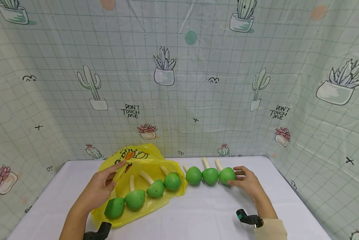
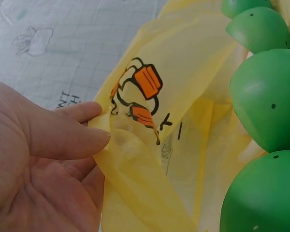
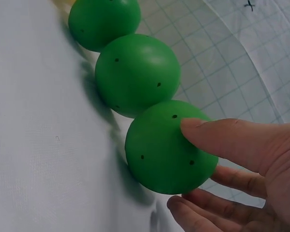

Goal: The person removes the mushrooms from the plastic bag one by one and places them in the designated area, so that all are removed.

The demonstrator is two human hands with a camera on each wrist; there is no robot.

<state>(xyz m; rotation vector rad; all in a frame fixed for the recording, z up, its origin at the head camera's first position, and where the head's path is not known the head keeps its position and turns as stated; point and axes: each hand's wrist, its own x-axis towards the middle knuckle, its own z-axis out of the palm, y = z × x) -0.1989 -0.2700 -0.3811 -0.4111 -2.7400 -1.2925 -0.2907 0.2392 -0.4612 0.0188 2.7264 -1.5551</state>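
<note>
My left hand [image 1: 98,188] pinches the edge of a yellow plastic bag [image 2: 135,179] between thumb and fingers. Inside the bag's mouth lie several toy mushrooms with green caps, one of them a green mushroom [image 1: 135,200] with a cream stem pointing back. Right of the bag, three more stand in a row, caps facing me: a left mushroom [image 1: 193,175], a middle mushroom [image 3: 137,75] and a right mushroom [image 3: 166,150]. My right hand [image 1: 247,181] holds the right mushroom by its cap, thumb on the near face and fingers around the outer side.
A white cloth [image 1: 209,213] covers the table. Behind and on both sides hangs a gridded curtain [image 1: 185,100] printed with cacti, meeting the table's back edge close behind the stems. A black camera strap [image 1: 249,219] sits on the right wrist.
</note>
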